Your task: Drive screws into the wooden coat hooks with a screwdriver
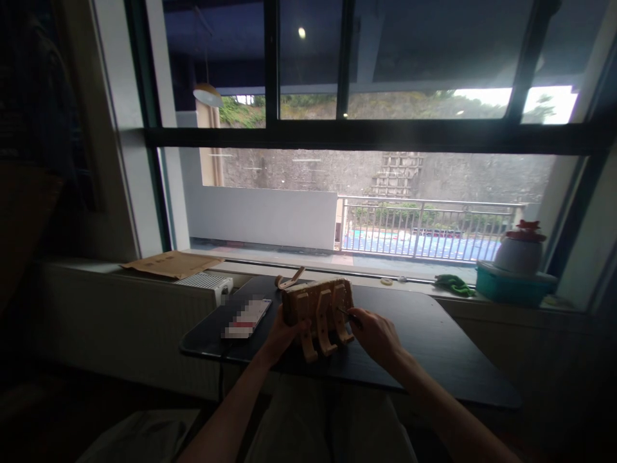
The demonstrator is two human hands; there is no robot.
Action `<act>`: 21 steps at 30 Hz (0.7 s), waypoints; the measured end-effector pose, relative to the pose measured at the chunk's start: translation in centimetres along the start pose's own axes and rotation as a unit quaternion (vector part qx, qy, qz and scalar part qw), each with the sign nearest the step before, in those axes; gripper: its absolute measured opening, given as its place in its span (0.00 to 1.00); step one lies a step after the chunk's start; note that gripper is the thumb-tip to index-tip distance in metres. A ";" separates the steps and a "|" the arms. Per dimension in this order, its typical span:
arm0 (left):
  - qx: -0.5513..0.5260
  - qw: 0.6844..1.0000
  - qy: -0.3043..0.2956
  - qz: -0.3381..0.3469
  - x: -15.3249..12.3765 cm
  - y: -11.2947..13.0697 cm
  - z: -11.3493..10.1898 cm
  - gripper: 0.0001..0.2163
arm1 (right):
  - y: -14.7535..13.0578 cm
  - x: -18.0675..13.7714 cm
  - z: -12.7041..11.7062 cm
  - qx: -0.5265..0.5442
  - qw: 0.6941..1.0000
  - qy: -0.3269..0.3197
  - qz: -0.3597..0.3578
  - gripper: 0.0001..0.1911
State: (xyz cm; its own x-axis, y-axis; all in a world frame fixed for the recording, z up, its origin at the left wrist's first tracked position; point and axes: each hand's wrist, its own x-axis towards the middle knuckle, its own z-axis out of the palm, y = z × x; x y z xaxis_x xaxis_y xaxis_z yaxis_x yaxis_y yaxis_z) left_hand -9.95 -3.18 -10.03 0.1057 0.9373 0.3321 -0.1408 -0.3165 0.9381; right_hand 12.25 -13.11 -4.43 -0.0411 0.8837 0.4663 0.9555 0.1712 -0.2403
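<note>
My left hand (285, 334) is closed around the left end of a thick wooden block (312, 297), which is held tilted above the dark table. Three curved wooden hooks (324, 315) with small dark holes lie against its front, their bent ends hanging past the lower edge. At the right, my right hand (375, 329) grips a slim dark screwdriver-like tool (355, 317), its tip at the rightmost hook (340, 302). Behind the block, a separate curved wooden hook (291, 279) rests on the table. Its exact contact with the block is hard to see.
A phone (248, 318) lies left on the black table (409, 321). Beyond it are a radiator (202, 292) and a brown envelope (171, 263). The windowsill holds a green cloth (454, 284), a teal box (511, 283) and a white pot with a red top (519, 254).
</note>
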 end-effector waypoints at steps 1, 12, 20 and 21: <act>-0.001 1.000 0.000 -0.001 0.0 0.1 0.0 0.33 | 0.3 0.1 0.1 0.007 1.000 0.002 0.012 0.15; 0.002 1.000 0.001 0.000 -0.3 0.4 0.0 0.31 | 0.5 0.0 -0.2 -0.016 1.000 0.002 -0.004 0.16; 0.000 1.000 0.006 -0.008 -0.3 0.5 0.1 0.31 | -0.1 -0.1 -0.1 -0.032 0.998 -0.008 -0.053 0.15; -0.001 1.000 0.006 -0.008 -0.3 0.5 0.2 0.31 | 0.0 0.0 0.0 -0.025 0.999 -0.004 -0.046 0.15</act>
State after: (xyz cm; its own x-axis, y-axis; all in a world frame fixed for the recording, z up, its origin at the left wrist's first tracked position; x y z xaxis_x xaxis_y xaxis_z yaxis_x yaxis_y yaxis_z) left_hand -9.89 -3.64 -9.62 0.0962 0.9439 0.3158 -0.1414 -0.3011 0.9431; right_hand 12.26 -13.14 -4.40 -0.1316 0.8688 0.4774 0.9611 0.2297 -0.1532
